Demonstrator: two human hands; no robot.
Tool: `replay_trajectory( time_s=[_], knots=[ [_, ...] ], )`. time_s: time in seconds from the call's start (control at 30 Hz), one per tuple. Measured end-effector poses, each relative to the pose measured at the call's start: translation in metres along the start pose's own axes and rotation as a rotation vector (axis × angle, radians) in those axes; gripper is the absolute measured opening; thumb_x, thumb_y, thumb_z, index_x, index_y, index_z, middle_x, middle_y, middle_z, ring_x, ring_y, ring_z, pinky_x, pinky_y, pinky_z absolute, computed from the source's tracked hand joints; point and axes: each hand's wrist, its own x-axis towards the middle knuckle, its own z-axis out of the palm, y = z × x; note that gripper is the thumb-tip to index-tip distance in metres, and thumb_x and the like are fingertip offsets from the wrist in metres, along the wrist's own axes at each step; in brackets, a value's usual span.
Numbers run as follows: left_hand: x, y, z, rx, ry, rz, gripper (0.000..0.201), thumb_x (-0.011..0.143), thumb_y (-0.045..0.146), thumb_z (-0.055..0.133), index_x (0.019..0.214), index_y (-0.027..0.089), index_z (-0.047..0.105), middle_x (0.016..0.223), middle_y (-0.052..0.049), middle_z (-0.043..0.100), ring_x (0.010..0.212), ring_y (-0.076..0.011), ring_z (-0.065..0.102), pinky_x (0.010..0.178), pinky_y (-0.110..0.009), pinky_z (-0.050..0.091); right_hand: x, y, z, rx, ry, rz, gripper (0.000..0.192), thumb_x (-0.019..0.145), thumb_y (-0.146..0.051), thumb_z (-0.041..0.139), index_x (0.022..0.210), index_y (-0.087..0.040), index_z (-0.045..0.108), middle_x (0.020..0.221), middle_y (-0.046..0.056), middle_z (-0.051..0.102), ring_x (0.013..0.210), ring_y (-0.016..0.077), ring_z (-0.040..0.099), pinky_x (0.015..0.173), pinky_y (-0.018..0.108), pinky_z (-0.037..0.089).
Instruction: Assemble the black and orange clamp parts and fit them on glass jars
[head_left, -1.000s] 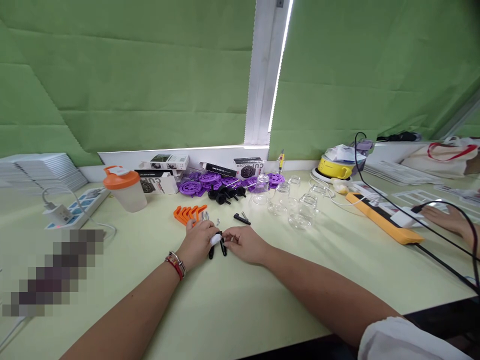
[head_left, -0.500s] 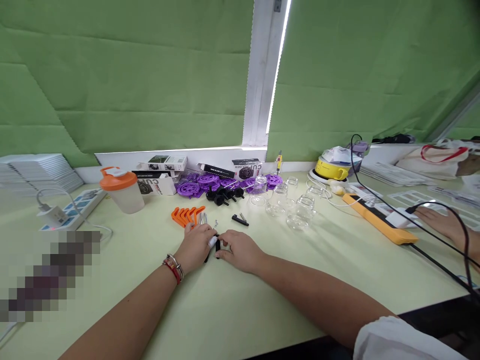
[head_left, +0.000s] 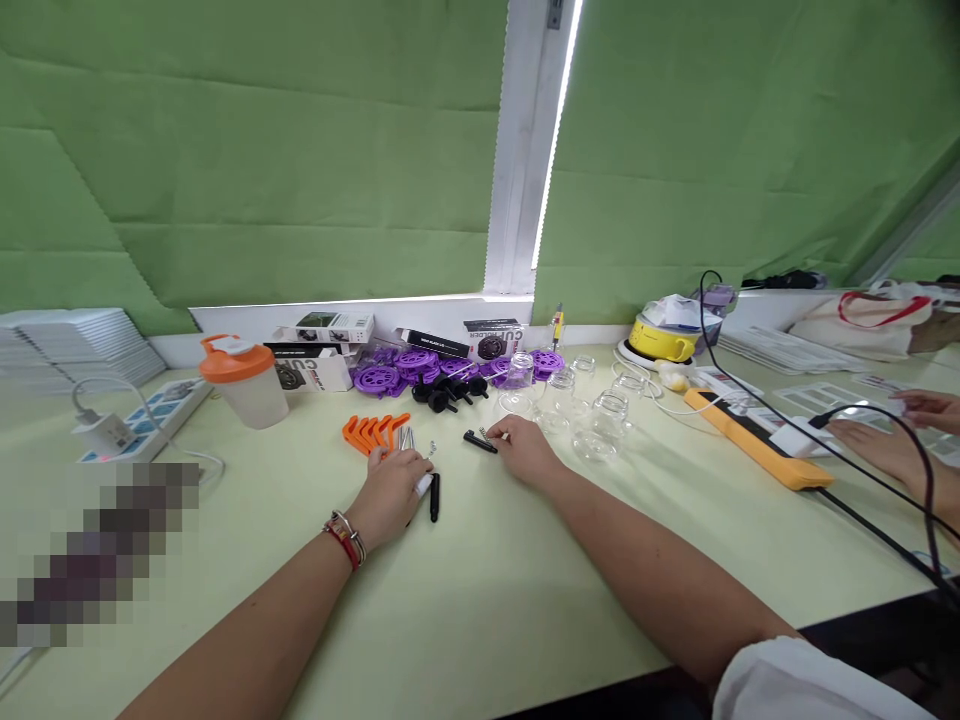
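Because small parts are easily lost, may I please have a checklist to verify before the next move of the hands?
1. Right hand at the small silver coiled metal spring: ok; firm grip: cannot tell.
2. Slim black plastic-looking clip piece beside the spring: ok.
3. Short black cylindrical plastic-looking tube apart from the right hand: ok, it lies beside the left hand.
4. Left hand's hold: cannot tell, its fingers hide what is beneath.
5. Round transparent glass vessels untouched: cannot tell for the nearest, directly behind the right hand.
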Motion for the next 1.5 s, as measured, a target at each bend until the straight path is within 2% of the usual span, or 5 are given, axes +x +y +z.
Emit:
replay_trajectory(
  time_s=[0.63,0.8,0.97,1.23,1.5],
  knots=[
    [-0.004,-0.002,-0.003,-0.045,0.137,-0.006,0.024,0.085,0.019,0.04,0.099,0.023,0.059,0.099,-0.006,0.063,0.096,-0.0228,0.054,0.095,-0.051,0.024,-0.004,-0.007,0.005,-0.162,-0.057,-0.011,0.007,0.07,-0.023,0.065,0.071,-0.017,0.068,0.089,0.006,0.058,0.077,0.0167,0.053,0.067,0.029,0.04],
    [-0.005,0.001,-0.006,-0.117,0.195,-0.037,0.029,0.087,0.022,0.04,0.112,0.023,0.053,0.101,-0.007,0.062,0.098,-0.0233,0.054,0.097,-0.053,0.025,-0.007,-0.013,0.0,-0.005,-0.096,-0.047,0.01,0.076,-0.024,0.059,0.076,-0.017,0.066,0.09,0.006,0.057,0.071,0.0133,0.05,0.066,0.028,0.041],
    [-0.009,0.011,-0.008,-0.341,0.161,0.044,0.051,0.088,0.024,0.042,0.137,0.024,0.028,0.114,-0.009,0.057,0.104,-0.0214,0.052,0.093,-0.042,0.039,-0.016,-0.026,0.002,0.285,-0.325,-0.204,0.008,0.075,-0.016,0.058,0.079,-0.018,0.065,0.083,0.001,0.057,0.072,0.0119,0.051,0.07,0.027,0.043],
    [-0.012,0.031,-0.01,-0.359,0.079,0.105,0.022,0.085,0.019,0.045,0.1,0.023,0.061,0.089,-0.004,0.065,0.083,-0.0177,0.055,0.074,-0.03,0.044,-0.02,-0.03,-0.002,0.451,-0.585,-0.284,0.009,0.075,-0.018,0.06,0.08,-0.019,0.067,0.086,0.0,0.059,0.078,0.0121,0.056,0.079,0.03,0.044],
    [-0.008,0.039,-0.019,-0.244,0.033,0.123,0.025,0.09,0.031,0.042,0.077,0.02,0.061,0.069,-0.001,0.06,0.071,-0.0164,0.048,0.076,-0.033,0.038,0.008,0.008,0.0,0.045,0.019,-0.075,0.02,0.081,-0.026,0.054,0.093,-0.02,0.068,0.097,0.005,0.059,0.076,0.014,0.054,0.075,0.032,0.044]
  ],
)
